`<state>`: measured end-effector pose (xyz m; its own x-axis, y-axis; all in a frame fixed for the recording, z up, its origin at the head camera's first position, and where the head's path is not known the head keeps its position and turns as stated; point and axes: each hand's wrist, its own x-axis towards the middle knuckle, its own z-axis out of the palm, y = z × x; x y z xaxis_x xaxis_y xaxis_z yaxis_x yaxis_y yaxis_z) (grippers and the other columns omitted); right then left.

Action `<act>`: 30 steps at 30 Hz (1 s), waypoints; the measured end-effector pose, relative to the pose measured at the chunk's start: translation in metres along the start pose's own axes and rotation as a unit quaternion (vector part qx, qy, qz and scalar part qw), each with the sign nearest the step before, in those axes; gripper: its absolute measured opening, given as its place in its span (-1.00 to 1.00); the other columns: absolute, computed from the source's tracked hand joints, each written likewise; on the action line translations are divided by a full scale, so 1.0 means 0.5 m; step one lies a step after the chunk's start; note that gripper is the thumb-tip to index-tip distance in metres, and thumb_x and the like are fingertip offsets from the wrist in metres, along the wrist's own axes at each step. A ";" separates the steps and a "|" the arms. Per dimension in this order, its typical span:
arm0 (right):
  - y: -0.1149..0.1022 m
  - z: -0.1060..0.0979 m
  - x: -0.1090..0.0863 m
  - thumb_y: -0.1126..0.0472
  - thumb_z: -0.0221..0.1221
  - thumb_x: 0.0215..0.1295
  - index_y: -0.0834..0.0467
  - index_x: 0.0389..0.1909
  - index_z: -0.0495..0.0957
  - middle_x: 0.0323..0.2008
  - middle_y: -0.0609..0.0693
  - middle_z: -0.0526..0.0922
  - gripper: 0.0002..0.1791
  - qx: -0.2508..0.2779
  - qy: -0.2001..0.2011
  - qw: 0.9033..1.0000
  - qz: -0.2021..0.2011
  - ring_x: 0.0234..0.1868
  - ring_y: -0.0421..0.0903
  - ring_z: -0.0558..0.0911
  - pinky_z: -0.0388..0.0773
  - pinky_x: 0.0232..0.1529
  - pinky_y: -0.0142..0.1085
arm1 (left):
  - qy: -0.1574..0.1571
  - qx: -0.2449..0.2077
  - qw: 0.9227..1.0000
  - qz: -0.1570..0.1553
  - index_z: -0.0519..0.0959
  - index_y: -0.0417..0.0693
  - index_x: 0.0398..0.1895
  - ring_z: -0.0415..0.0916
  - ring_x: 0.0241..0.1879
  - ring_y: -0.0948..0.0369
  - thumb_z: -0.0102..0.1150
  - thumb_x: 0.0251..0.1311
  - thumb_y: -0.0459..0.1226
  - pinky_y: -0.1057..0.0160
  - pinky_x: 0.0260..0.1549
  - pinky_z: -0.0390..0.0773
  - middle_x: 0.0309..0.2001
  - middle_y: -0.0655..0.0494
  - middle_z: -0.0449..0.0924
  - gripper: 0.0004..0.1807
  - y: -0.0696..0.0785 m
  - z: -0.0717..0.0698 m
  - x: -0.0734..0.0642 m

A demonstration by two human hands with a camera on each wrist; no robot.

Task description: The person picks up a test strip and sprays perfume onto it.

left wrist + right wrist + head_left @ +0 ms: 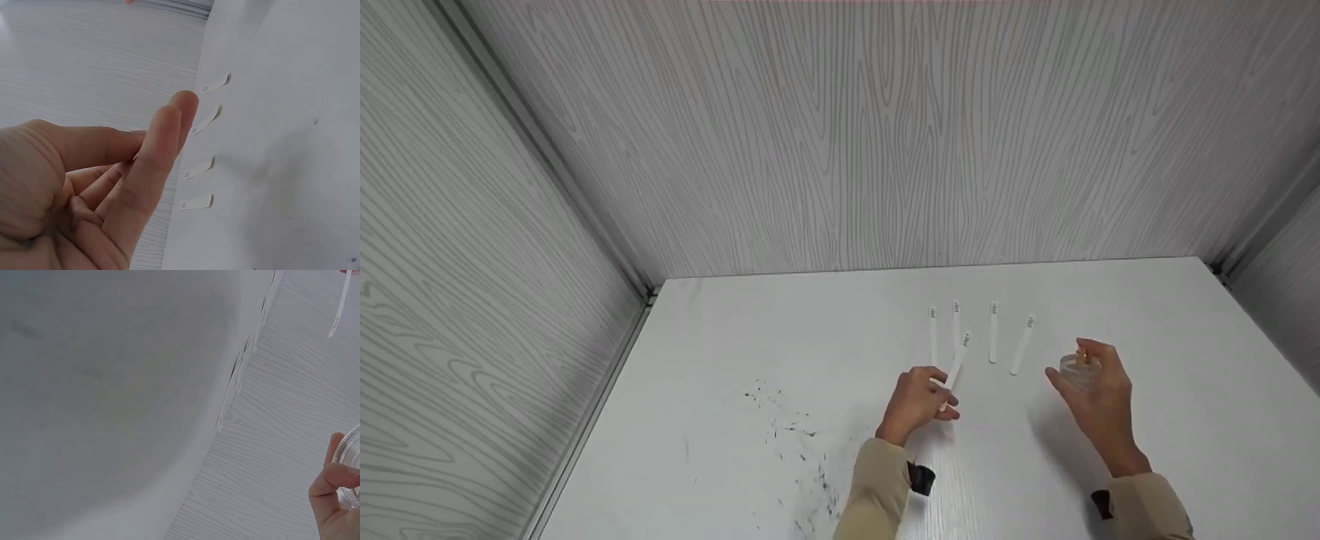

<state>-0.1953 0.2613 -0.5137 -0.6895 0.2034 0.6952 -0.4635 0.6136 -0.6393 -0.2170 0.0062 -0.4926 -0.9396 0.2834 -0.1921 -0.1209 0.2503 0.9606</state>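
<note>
Between the fingers of my left hand (913,403) is a white paper test strip (958,361), pinched at its lower end and pointing up and away, with small print at its far end. In the right wrist view that strip (341,306) hangs at the top right; the left wrist view shows my left hand (121,180) but not the strip. My right hand (1108,401) grips a clear glass perfume bottle (1078,373) with a gold spray top, one finger on the top. The bottle's ribbed glass (343,453) shows at the right wrist view's edge.
Several more printed strips (994,334) lie spaced out on the white table (720,330) beyond my hands. Dark specks (802,457) mark the table at the left. Wood-grain panels (840,150) stand at the back and sides.
</note>
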 end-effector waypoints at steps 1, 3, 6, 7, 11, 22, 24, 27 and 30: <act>0.001 -0.001 0.000 0.63 0.43 -0.11 0.51 0.05 0.43 -0.06 0.44 0.56 -0.38 0.003 0.000 1.000 0.002 -0.04 -0.43 0.41 0.29 -0.06 -0.63 | 0.005 0.001 1.000 -0.001 0.52 -0.46 0.05 0.75 -0.42 0.06 0.08 0.35 -0.56 0.32 -0.41 0.72 -0.39 -0.07 0.70 -0.76 0.000 -0.001 0.003; 0.002 -0.003 0.002 0.63 0.43 -0.10 0.51 0.05 0.43 -0.05 0.44 0.56 -0.38 0.003 -0.003 1.000 0.000 -0.03 -0.42 0.41 0.29 -0.05 -0.63 | 0.015 0.002 1.000 -0.002 0.52 -0.45 -0.01 0.75 -0.42 0.06 0.09 0.36 -0.54 0.32 -0.41 0.72 -0.40 -0.06 0.70 -0.81 -0.002 -0.005 0.008; 0.004 -0.005 0.003 0.63 0.42 -0.09 0.51 0.06 0.44 -0.05 0.44 0.56 -0.39 0.006 -0.006 1.000 0.001 -0.05 -0.40 0.42 0.30 -0.07 -0.62 | 0.026 -0.003 1.000 -0.003 0.52 -0.40 -0.08 0.75 -0.42 0.05 0.09 0.37 -0.53 0.31 -0.43 0.72 -0.43 -0.07 0.70 -0.88 -0.002 -0.013 0.018; 0.003 -0.006 0.003 0.63 0.42 -0.08 0.51 0.06 0.44 -0.04 0.43 0.56 -0.39 0.008 -0.006 1.000 0.004 -0.05 -0.39 0.42 0.31 -0.07 -0.62 | 0.028 -0.004 1.000 -0.002 0.51 -0.40 -0.09 0.76 -0.43 0.05 0.09 0.38 -0.52 0.31 -0.44 0.72 -0.44 -0.07 0.69 -0.89 -0.003 -0.015 0.021; 0.003 -0.007 0.001 0.63 0.41 -0.05 0.49 0.08 0.44 -0.01 0.40 0.57 -0.39 0.010 -0.006 1.000 0.024 -0.05 -0.36 0.43 0.31 -0.07 -0.63 | 0.035 -0.003 0.999 -0.008 0.51 -0.33 -0.08 0.74 -0.49 0.07 0.08 0.43 -0.46 0.30 -0.51 0.71 -0.50 -0.08 0.69 -0.90 -0.008 -0.028 0.035; 0.011 -0.007 -0.012 0.60 0.44 -0.06 0.48 0.09 0.43 0.03 0.41 0.57 -0.37 0.009 -0.017 0.999 0.039 0.05 -0.28 0.49 0.30 0.01 -0.61 | 0.083 -0.016 0.995 -0.054 0.43 -0.37 0.17 0.63 -0.60 0.23 0.03 0.46 -0.42 0.30 -0.52 0.70 -0.49 -0.07 0.69 -0.71 -0.046 -0.048 0.065; 0.014 -0.008 -0.010 0.60 0.45 -0.08 0.49 0.08 0.43 0.03 0.42 0.57 -0.36 0.011 -0.017 0.999 0.033 0.08 -0.23 0.51 0.29 0.04 -0.60 | 0.084 -0.027 0.994 -0.057 0.37 -0.40 0.25 0.69 -0.53 0.16 -0.01 0.45 -0.46 0.27 -0.47 0.72 -0.45 -0.10 0.70 -0.64 -0.049 -0.048 0.071; 0.016 -0.010 -0.009 0.59 0.44 -0.06 0.49 0.09 0.43 0.03 0.40 0.57 -0.36 0.009 -0.027 0.999 0.032 0.07 -0.28 0.48 0.28 0.04 -0.60 | 0.084 -0.038 0.993 -0.070 0.31 -0.41 0.30 0.74 -0.44 0.09 -0.02 0.41 -0.52 0.26 -0.42 0.73 -0.40 -0.12 0.70 -0.58 -0.055 -0.046 0.078; 0.017 -0.011 -0.008 0.58 0.44 -0.03 0.48 0.11 0.42 0.02 0.38 0.57 -0.37 0.005 -0.043 0.999 0.030 0.02 -0.38 0.43 0.29 -0.02 -0.62 | 0.088 -0.050 0.992 -0.079 0.28 -0.40 0.32 0.75 -0.41 0.08 -0.01 0.36 -0.54 0.28 -0.42 0.73 -0.37 -0.12 0.70 -0.53 -0.058 -0.047 0.085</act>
<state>-0.1932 0.2700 -0.5201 -0.7608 0.1734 0.6254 -0.4258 0.5939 -0.6826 -0.2611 -0.0106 -0.5240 -0.9469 0.0795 -0.3115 -0.2934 0.1828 0.9384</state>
